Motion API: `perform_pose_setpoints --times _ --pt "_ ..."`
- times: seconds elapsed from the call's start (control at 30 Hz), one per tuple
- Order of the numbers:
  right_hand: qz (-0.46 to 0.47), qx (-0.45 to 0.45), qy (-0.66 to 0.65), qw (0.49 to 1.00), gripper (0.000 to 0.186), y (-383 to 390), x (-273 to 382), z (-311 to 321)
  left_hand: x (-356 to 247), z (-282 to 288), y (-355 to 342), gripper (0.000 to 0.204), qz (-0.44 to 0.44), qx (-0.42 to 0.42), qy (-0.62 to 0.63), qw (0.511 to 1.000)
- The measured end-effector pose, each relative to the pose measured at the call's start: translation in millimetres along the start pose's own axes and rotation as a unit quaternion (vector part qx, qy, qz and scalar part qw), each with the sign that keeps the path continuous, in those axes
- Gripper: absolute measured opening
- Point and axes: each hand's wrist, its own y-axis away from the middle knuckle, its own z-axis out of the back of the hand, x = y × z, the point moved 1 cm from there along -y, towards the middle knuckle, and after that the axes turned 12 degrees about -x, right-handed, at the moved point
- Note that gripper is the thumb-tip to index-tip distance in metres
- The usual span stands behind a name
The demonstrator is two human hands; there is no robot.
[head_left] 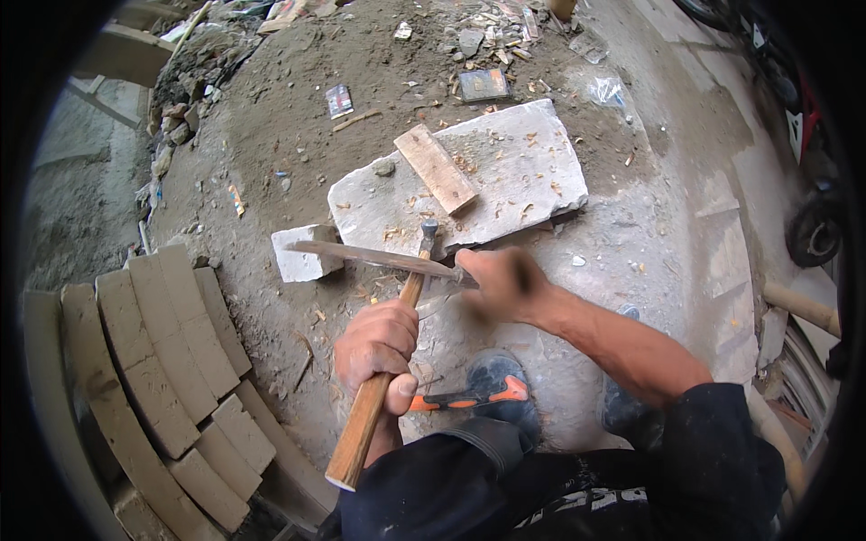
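Observation:
My left hand (377, 347) is wrapped round the wooden handle of a hammer (359, 428), which slants up and away from me with its metal head at the far end. In my right hand (501, 281) is a long, tapered metal blade (365, 255), its tip toward the left. This blade crosses the hammer's handle just below the head. Whether it is a knife or a file I cannot tell. Beyond my hands lies a pale stone slab (532, 162) strewn with wood shavings, and on it rests a short wooden block (437, 168).
Left of the slab stands a small white block (305, 254). A tool with an orange-and-black handle (460, 398) lies by my shoe (505, 370). Stacked bricks (171, 334) fill the lower left. Rubble (487, 41) lies at the back, and a wheel (816, 225) is at the right.

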Motion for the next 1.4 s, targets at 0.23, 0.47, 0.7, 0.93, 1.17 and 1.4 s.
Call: perform_pose_setpoints --times 0.23,0.47,0.7,0.93,1.17,1.4 --pt "-0.025 -0.041 -0.012 0.999 0.028 9.7 -5.6 -8.9 -5.4 0.3 6.7 0.041 0.008 0.003 0.001 1.0" --pt "-0.066 -0.085 -0.022 0.994 0.027 14.1 -6.0 -8.2 30.8 17.8 21.6 0.037 0.037 0.005 -0.116 0.993" --pt "-0.077 -0.273 -0.081 0.955 0.02 45.9 4.2 24.8 91.7 19.5 30.1 0.021 0.301 -0.036 -0.373 0.877" --pt "-0.1 -0.285 -0.119 0.946 0.02 70.4 2.5 41.1 77.0 49.8 18.4 0.029 0.465 -0.191 -0.154 0.851" --pt "-0.131 -0.264 -0.15 0.944 0.021 74.9 3.4 41.1 54.6 79.6 37.9 0.034 0.501 -0.202 0.055 0.84" --pt "-0.18 -0.158 -0.204 0.949 0.025 67.9 29.6 44.4 19.0 53.0 56.7 0.034 0.472 -0.166 0.213 0.839"
